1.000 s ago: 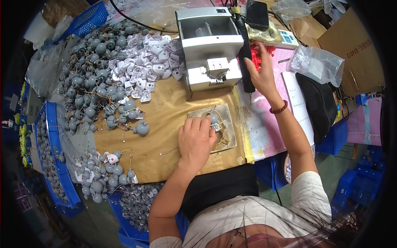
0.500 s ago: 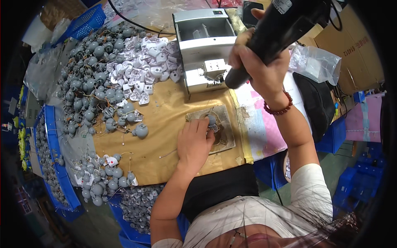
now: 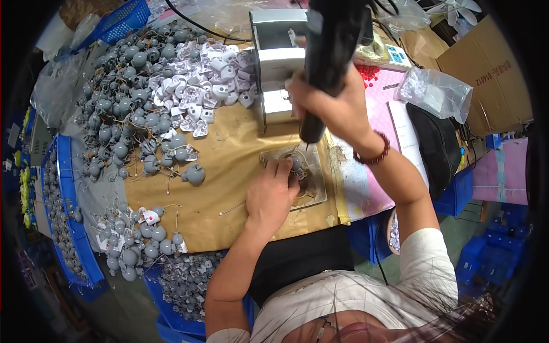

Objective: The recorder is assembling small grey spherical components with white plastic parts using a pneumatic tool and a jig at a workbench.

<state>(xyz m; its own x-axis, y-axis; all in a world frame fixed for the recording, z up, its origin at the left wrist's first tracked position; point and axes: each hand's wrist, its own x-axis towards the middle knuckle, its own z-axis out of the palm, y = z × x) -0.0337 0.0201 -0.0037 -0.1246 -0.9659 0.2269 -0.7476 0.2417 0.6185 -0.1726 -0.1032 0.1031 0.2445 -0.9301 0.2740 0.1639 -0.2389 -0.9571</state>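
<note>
My right hand (image 3: 331,106) grips a black electric screwdriver (image 3: 329,63) held upright, its tip just above a small grey part (image 3: 297,166). My left hand (image 3: 273,194) rests on the clear fixture plate (image 3: 314,186) and pinches that grey part with its fingertips. The plate lies on a brown cardboard sheet (image 3: 223,166) in front of me. A red bead bracelet sits on my right wrist.
A grey box-shaped machine (image 3: 274,63) stands behind the plate. Heaps of grey round parts (image 3: 120,114) and white parts (image 3: 200,86) cover the left of the bench. Blue crates (image 3: 68,228) line the left edge. A cardboard box (image 3: 486,68) and a plastic bag (image 3: 434,91) are at the right.
My right hand picked up the black screwdriver from the back right and brought it down over the plate. My left hand stayed on the part.
</note>
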